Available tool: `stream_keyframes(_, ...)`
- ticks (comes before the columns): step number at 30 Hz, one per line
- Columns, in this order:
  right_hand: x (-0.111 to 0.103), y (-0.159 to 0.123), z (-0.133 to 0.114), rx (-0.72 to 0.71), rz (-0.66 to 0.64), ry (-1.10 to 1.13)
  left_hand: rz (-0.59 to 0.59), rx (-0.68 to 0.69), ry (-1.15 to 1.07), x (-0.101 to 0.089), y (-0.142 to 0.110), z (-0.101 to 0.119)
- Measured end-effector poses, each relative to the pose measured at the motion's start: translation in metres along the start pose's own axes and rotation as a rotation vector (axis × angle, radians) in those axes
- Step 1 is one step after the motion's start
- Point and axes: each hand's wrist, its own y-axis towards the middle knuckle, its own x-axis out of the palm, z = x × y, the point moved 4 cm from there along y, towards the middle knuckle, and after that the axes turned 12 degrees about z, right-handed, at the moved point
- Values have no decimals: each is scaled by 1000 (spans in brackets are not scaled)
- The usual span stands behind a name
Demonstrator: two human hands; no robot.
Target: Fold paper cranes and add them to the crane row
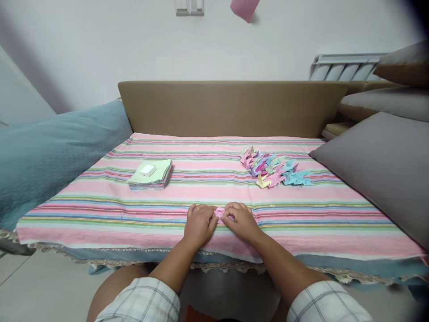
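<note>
Between my hands, on the striped cloth (214,188), lies a small piece of pink folding paper (220,213), mostly hidden by my fingers. My left hand (201,223) pinches its left side, thumb and forefinger close together. From the other side my right hand (241,220) grips it with curled fingers. Beyond my right hand sits a cluster of folded paper cranes (275,167) in pink, blue, purple, green and yellow. A stack of coloured paper sheets (150,176), green on top, lies off to the left with a small white box-like object (147,170) on it.
A brown sofa backrest (221,109) runs along the far side. Grey cushions (378,165) lean at the right, and a blue-covered armrest (63,147) rises at the left. On the wall are a white switch plate (189,7) and a pink paper (245,9).
</note>
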Motion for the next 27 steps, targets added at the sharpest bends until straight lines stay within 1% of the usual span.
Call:
stream_keyframes(5,2,0,0,22,63,-2,22,-23,9,0,0,2)
stream_keyframes(11,3,2,0,67,90,-1,25,-53,10,1,0,2)
stream_keyframes(15,0,2,2,82,74,51,22,-81,-10,2,1,1)
stream_keyframes(19,-2,2,6,83,27,97,11,-106,-14,2,1,-2)
stream_keyframes(22,0,3,7,69,-6,94,-16,-83,-8,2,1,-2)
stream_keyframes(27,2,3,6,47,2,48,-33,-17,17,3,-1,0)
